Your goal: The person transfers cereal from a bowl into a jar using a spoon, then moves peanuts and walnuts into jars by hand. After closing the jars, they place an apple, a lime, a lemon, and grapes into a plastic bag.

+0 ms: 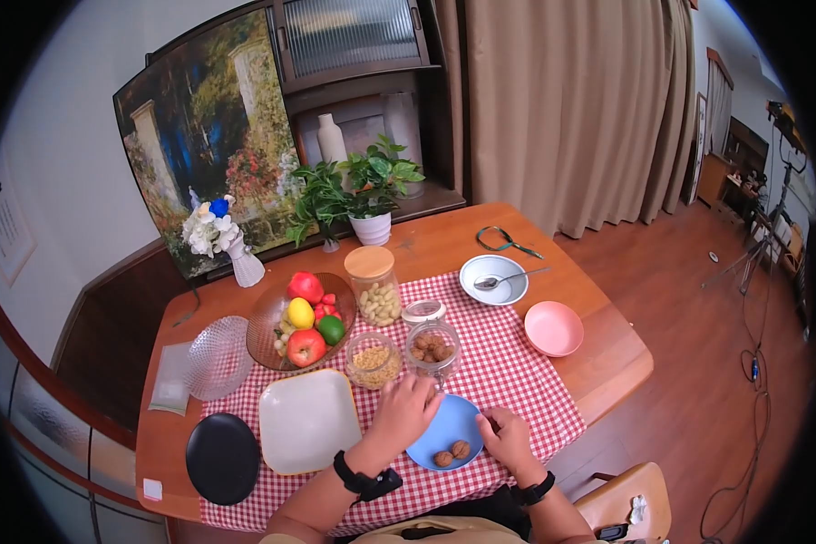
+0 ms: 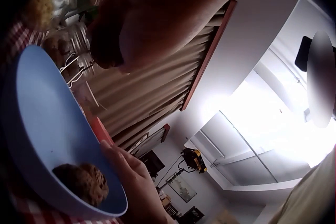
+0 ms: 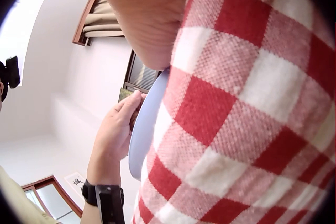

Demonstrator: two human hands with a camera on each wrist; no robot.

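Note:
A blue bowl [image 1: 449,419] stands on the checked cloth with two walnuts [image 1: 452,453] inside, near its front rim. At the bowl's right rim, my right hand [image 1: 510,440] holds the edge with its fingers. My left hand [image 1: 406,408] is over the bowl's far left side, just in front of the glass jar of walnuts [image 1: 432,349]. In the right wrist view, a brown, walnut-like thing [image 3: 135,119] shows between the left hand's curled fingers, mostly hidden by them. The jar's wire clasp [image 2: 73,70] is close to that hand in the left wrist view.
Left of the bowl are a white square plate [image 1: 308,422] and a black plate [image 1: 222,458]. Behind stand a jar of yellow grains [image 1: 374,364], a fruit bowl [image 1: 267,340] and a wooden-lidded jar [image 1: 372,272]. A pink bowl [image 1: 554,328] and a white bowl with a spoon [image 1: 480,267] are at the right.

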